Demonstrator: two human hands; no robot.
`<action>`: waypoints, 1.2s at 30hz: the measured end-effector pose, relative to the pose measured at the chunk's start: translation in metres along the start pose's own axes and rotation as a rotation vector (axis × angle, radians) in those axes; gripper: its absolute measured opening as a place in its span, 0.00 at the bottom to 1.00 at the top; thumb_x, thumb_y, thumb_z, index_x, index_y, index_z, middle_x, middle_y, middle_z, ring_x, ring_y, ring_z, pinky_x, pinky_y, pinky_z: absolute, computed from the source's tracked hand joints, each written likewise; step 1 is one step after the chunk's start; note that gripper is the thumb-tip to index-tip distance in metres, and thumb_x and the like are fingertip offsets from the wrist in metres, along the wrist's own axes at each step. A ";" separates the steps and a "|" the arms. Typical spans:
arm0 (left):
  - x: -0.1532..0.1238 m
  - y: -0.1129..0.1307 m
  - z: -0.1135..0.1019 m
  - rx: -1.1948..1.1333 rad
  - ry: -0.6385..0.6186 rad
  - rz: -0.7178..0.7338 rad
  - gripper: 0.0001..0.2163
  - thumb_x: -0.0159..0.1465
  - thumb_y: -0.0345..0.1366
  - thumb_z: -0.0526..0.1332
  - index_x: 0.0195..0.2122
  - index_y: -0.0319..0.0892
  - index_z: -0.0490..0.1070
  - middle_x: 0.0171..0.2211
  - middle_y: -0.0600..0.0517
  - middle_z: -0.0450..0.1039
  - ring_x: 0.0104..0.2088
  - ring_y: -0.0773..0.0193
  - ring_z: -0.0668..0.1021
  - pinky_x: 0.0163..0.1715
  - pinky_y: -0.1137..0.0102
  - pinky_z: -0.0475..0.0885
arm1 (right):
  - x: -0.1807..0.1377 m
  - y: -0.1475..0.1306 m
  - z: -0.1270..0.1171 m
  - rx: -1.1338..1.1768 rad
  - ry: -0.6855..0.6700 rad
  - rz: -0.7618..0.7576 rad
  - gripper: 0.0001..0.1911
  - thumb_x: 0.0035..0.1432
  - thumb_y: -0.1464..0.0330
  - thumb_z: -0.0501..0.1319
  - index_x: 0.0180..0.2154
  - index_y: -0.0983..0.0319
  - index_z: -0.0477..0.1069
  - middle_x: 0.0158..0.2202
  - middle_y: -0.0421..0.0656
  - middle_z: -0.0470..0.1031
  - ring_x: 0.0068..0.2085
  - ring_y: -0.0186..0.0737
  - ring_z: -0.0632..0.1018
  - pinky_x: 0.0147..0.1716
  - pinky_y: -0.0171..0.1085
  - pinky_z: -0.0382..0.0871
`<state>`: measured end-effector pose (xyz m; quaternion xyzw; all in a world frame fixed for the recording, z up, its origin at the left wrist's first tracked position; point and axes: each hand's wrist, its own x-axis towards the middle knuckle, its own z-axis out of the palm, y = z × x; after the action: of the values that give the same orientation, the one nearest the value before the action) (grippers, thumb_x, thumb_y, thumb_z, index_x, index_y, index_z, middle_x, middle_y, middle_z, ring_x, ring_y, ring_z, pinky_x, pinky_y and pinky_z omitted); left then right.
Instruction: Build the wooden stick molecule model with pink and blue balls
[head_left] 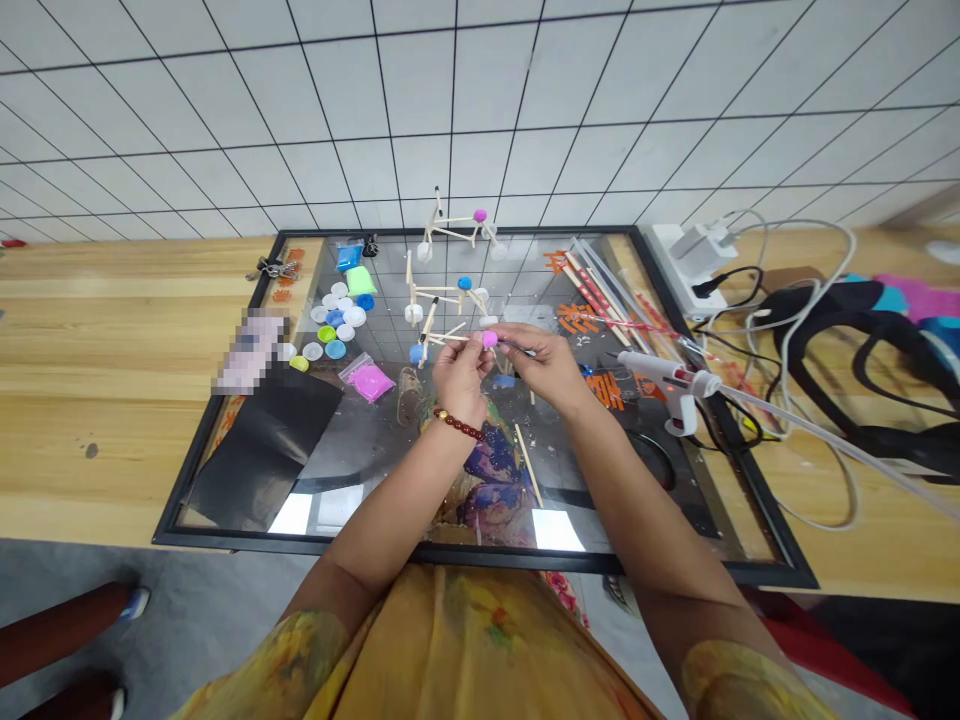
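My left hand (459,378) and my right hand (541,366) meet over the glass of a black-framed picture (225,415) lying flat on the wooden table. Together they hold a small model of thin wooden sticks (442,338) with a pink bottle cap (489,339) pinched between the fingertips. A blue cap (416,353) hangs at its left end. Two finished stick-and-cap models stand behind: one with a blue cap (439,293), one with a pink cap (459,228). A beaded bracelet circles my left wrist.
Loose caps (337,318) and small bags of pink (369,381), green and blue material lie left of my hands. A white glue gun (671,385) rests at the right, beside sticks (600,290), cables and a power strip (694,255). A black sheet (262,450) covers the frame's near left.
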<state>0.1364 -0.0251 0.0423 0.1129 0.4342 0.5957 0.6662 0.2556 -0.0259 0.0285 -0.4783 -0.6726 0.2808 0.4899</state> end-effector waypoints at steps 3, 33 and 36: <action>0.000 0.001 -0.001 0.008 -0.004 0.001 0.13 0.50 0.35 0.73 0.27 0.40 0.68 0.21 0.58 0.71 0.21 0.73 0.74 0.28 0.75 0.69 | 0.000 -0.001 0.001 -0.012 -0.002 0.011 0.13 0.59 0.63 0.61 0.43 0.54 0.80 0.47 0.44 0.80 0.52 0.46 0.77 0.57 0.49 0.67; -0.004 -0.002 -0.007 0.012 0.002 -0.013 0.06 0.52 0.33 0.71 0.30 0.39 0.77 0.27 0.54 0.76 0.23 0.74 0.75 0.28 0.76 0.69 | 0.004 -0.005 -0.002 -0.004 0.168 0.077 0.05 0.50 0.62 0.68 0.29 0.57 0.79 0.36 0.43 0.81 0.41 0.43 0.80 0.50 0.45 0.71; -0.003 -0.003 -0.007 0.015 0.002 -0.014 0.07 0.52 0.33 0.71 0.30 0.39 0.77 0.26 0.55 0.75 0.23 0.74 0.75 0.28 0.76 0.69 | 0.003 -0.002 0.002 -0.003 0.176 0.061 0.04 0.50 0.64 0.68 0.28 0.57 0.79 0.36 0.43 0.80 0.41 0.42 0.79 0.49 0.45 0.72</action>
<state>0.1333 -0.0312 0.0377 0.1142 0.4400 0.5878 0.6692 0.2527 -0.0238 0.0311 -0.5219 -0.6127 0.2515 0.5376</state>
